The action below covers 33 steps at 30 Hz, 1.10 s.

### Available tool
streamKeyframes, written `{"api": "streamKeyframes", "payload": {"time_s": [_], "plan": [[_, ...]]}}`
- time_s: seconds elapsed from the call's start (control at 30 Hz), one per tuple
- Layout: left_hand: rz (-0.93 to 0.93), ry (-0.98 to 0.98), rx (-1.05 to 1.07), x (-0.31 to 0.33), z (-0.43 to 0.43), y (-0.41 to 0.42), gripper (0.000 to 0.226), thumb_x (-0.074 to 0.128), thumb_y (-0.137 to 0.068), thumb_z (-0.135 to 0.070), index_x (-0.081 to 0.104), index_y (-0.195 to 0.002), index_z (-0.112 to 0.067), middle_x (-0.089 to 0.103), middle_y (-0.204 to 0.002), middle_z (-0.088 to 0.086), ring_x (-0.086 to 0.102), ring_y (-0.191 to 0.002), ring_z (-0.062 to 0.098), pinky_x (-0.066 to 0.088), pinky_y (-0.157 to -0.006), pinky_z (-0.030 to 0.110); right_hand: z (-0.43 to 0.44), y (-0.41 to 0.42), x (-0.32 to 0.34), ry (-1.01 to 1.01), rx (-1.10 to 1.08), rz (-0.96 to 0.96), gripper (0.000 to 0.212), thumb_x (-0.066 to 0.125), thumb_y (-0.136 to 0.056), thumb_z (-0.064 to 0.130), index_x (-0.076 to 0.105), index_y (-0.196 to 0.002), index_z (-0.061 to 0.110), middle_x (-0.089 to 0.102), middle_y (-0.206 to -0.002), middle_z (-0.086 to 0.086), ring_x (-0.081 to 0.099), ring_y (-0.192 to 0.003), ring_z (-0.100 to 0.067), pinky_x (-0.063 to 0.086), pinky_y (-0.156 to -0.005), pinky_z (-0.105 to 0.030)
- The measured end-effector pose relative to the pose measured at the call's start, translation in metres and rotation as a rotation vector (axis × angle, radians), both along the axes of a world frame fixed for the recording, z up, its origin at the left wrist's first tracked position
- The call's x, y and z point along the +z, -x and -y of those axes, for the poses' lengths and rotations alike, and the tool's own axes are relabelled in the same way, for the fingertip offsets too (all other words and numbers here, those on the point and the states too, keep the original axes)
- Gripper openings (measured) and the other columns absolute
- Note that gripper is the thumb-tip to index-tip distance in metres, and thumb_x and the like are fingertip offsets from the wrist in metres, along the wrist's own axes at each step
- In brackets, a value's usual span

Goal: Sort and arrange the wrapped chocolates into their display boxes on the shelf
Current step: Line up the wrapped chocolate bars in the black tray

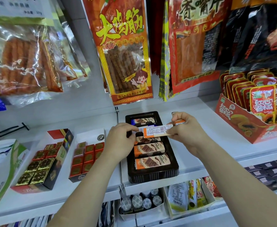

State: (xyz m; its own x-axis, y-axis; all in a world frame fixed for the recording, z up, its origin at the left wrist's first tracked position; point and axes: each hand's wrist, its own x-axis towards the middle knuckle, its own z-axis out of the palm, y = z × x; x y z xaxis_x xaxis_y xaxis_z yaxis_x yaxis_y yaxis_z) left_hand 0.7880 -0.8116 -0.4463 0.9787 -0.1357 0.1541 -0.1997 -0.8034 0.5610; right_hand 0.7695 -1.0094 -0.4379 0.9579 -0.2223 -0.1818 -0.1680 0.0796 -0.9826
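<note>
Both hands are on it: the right hand pinches the right end of an orange-and-white wrapped chocolate bar, thumb underneath and fingers curled over the top. The left hand nips the bar's left end between curled fingertips. The bar hangs level with its printed back and barcode facing up, just above the far half of a dark brown ribbed plastic display tray.

A second orange wrapper end peeks out under the right fingers. Whether that is another bar in the same grip cannot be told.

Down in the tray, matching orange bars with a chocolate picture lie face up, one behind the other, running toward the front wall. One more bar sits at the far end, with a scrap of blue wrapper beside it.

The tray rests on a white shelf. Just to its left stands an open box of red foil-wrapped squares, and further left a box of gold and red foil squares. Off to the right sits a red cardboard carton of papaya snack packets, well apart from the tray. Overhead hangs an orange bag of brown snack sticks.
</note>
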Motion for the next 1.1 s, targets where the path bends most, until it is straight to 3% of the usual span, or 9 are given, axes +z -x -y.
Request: {"api": "streamKeyframes", "payload": {"time_s": [0.13, 0.23, 0.4, 0.57, 0.63, 0.77, 0.87, 1.03, 1.1], "plan": [[-0.078, 0.083, -0.013, 0.008, -0.005, 0.003, 0.029, 0.052, -0.094, -0.011, 0.067, -0.112, -0.029, 0.057, -0.118, -0.008, 0.055, -0.101, 0.008, 0.048, -0.084, 0.024, -0.008, -0.002, 0.001, 0.005, 0.027, 0.026, 0.034, 0.057, -0.08, -0.02, 0.049, -0.078, 0.013, 0.061, -0.101, -0.019, 0.066, -0.096, -0.031, 0.059, -0.061, -0.024], [-0.182, 0.427, 0.027, 0.015, -0.006, 0.004, 0.025, 0.048, -0.097, -0.017, 0.068, -0.105, -0.03, 0.067, -0.106, -0.008, 0.058, -0.077, 0.002, 0.045, -0.062, 0.019, -0.014, -0.002, 0.0, -0.002, 0.047, 0.045, 0.034, 0.06, -0.079, -0.02, 0.049, -0.075, 0.013, 0.06, -0.103, -0.02, 0.066, -0.098, -0.034, 0.06, -0.063, -0.027], [-0.294, 0.568, 0.024, 0.018, -0.008, 0.005, 0.015, 0.066, -0.089, -0.024, 0.071, -0.101, -0.017, 0.071, -0.085, 0.001, 0.062, -0.062, 0.006, 0.051, -0.058, 0.015, -0.022, -0.001, 0.001, -0.038, 0.081, 0.05, 0.036, 0.063, -0.077, -0.019, 0.051, -0.073, 0.015, 0.058, -0.093, -0.012, 0.065, -0.097, -0.034, 0.059, -0.066, -0.031], [-0.412, 0.609, 0.008, 0.023, -0.01, 0.005, 0.014, 0.068, -0.087, -0.03, 0.073, -0.093, -0.018, 0.073, -0.082, 0.002, 0.066, -0.06, 0.007, 0.053, -0.059, 0.018, -0.022, 0.001, 0.005, -0.174, 0.119, 0.053, 0.037, 0.058, -0.077, -0.023, 0.05, -0.074, 0.013, 0.063, -0.092, -0.014, 0.065, -0.098, -0.035, 0.054, -0.086, -0.043], [-0.362, 0.593, -0.035, 0.025, -0.01, 0.007, 0.015, 0.073, -0.082, -0.018, 0.074, -0.097, -0.015, 0.072, -0.079, 0.003, 0.065, -0.059, 0.006, 0.054, -0.058, 0.018, -0.019, 0.001, 0.008, -0.209, 0.111, 0.033, 0.033, 0.062, -0.08, -0.017, 0.051, -0.075, 0.015, 0.063, -0.097, -0.014, 0.066, -0.097, -0.032, 0.057, -0.084, -0.04], [0.012, 0.416, -0.04, 0.024, -0.011, 0.008, 0.017, 0.079, -0.076, -0.015, 0.076, -0.087, -0.028, 0.07, -0.088, -0.011, 0.063, -0.08, 0.0, 0.049, -0.071, 0.013, -0.011, 0.003, 0.015, -0.29, 0.11, -0.03, 0.021, 0.074, -0.082, 0.018, 0.052, -0.084, 0.016, 0.07, -0.098, -0.01, 0.073, -0.083, -0.029, 0.059, -0.075, -0.035], [0.125, 0.434, -0.091, 0.023, -0.007, 0.013, 0.026, 0.08, -0.072, -0.005, 0.076, -0.083, -0.027, 0.066, -0.096, -0.01, 0.059, -0.089, -0.006, 0.046, -0.078, 0.006, -0.013, 0.004, 0.015, -0.223, 0.104, -0.008, 0.028, 0.073, -0.079, -0.001, 0.05, -0.084, 0.014, 0.068, -0.091, -0.011, 0.071, -0.079, -0.025, 0.059, -0.066, -0.028], [-0.359, 0.69, -0.107, 0.03, -0.014, 0.015, 0.027, 0.076, -0.079, -0.015, 0.07, -0.103, -0.028, 0.073, -0.098, -0.001, 0.071, -0.084, 0.012, 0.057, -0.08, 0.028, -0.016, 0.004, 0.013, -0.073, 0.064, 0.073, 0.035, 0.068, -0.077, -0.016, 0.05, -0.082, 0.013, 0.065, -0.087, -0.009, 0.066, -0.08, -0.021, 0.06, -0.071, -0.031], [-0.379, 0.756, -0.029, 0.028, -0.012, 0.014, 0.02, 0.071, -0.083, -0.015, 0.07, -0.103, -0.021, 0.073, -0.096, 0.007, 0.071, -0.075, 0.013, 0.057, -0.073, 0.026, -0.02, 0.006, 0.011, 0.004, 0.071, 0.093, 0.034, 0.067, -0.077, -0.016, 0.05, -0.08, 0.013, 0.065, -0.088, -0.009, 0.065, -0.082, -0.023, 0.06, -0.075, -0.037]]}}
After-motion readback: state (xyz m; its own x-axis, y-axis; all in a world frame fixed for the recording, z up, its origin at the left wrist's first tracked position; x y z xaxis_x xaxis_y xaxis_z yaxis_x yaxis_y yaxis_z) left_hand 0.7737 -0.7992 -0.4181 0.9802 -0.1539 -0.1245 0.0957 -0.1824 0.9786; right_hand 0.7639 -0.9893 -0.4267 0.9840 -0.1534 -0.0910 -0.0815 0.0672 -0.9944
